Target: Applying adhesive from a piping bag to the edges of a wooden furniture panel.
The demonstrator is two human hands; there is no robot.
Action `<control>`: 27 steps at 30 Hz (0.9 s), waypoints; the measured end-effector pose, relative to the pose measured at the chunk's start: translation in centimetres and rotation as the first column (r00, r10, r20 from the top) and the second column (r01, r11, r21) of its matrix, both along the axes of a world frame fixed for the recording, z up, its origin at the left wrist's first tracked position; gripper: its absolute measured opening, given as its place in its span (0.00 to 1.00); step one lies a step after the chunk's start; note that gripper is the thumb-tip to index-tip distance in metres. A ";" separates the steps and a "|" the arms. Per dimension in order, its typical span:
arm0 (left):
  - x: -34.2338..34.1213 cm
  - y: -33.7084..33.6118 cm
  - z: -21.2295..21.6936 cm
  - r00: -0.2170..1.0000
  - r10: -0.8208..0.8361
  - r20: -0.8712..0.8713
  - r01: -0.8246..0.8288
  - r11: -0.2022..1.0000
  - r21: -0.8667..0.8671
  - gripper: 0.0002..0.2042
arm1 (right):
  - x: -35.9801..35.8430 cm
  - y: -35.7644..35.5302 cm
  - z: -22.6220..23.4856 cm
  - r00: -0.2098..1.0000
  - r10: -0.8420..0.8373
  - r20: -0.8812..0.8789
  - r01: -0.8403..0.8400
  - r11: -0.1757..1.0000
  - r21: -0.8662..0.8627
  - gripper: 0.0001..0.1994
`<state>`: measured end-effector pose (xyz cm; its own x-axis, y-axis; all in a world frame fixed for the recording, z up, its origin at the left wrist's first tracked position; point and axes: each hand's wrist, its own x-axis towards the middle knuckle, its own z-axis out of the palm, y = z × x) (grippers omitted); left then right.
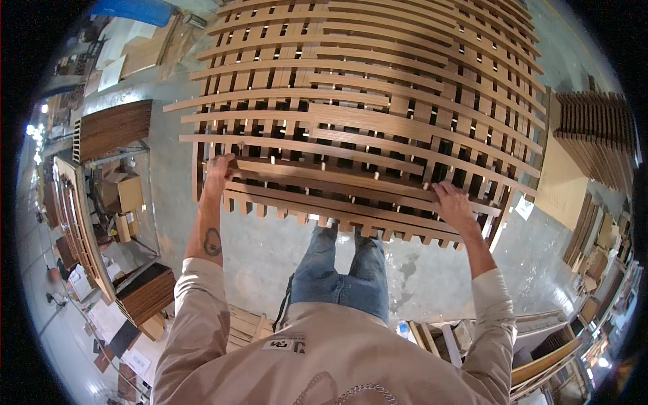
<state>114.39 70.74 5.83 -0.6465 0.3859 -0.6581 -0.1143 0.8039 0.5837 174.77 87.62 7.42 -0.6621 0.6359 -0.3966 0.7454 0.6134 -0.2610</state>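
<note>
A large stack of light brown wooden slats [364,121] lies crisscrossed in layers in front of me. Along its near side runs a long wooden rail [337,177] with several pale dowels sticking up from its edge. My left hand [221,169] is closed around the rail's left end, thumb and fingers at its edge. Near the right end, my right hand [453,202] grips the same rail, its fingers bent over the top. Other slats lie just beneath and beyond the rail, and short ends of crosspieces [304,217] jut out toward me. The undersides of both hands are hidden.
To the left stand a bundle of dark slats [116,128], a bench frame [86,233] and cardboard boxes [123,192]. At right, stacked slatted panels [594,135] rest on a tan board [567,177]. Grey concrete floor [418,277] shows around my legs. Wood pieces lie behind me.
</note>
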 end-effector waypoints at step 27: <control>-3.7 -7.7 -5.8 0.671 -0.630 -0.392 0.741 0.560 0.370 0.23 | 11.2 -7.0 -7.1 0.088 -0.970 -0.227 0.958 0.144 -0.247 0.30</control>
<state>110.65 63.08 0.00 -0.1385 0.9776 -0.1584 0.5113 0.2076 0.8339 185.92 80.59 0.35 0.4431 0.8116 -0.3808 0.5820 -0.5835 -0.5664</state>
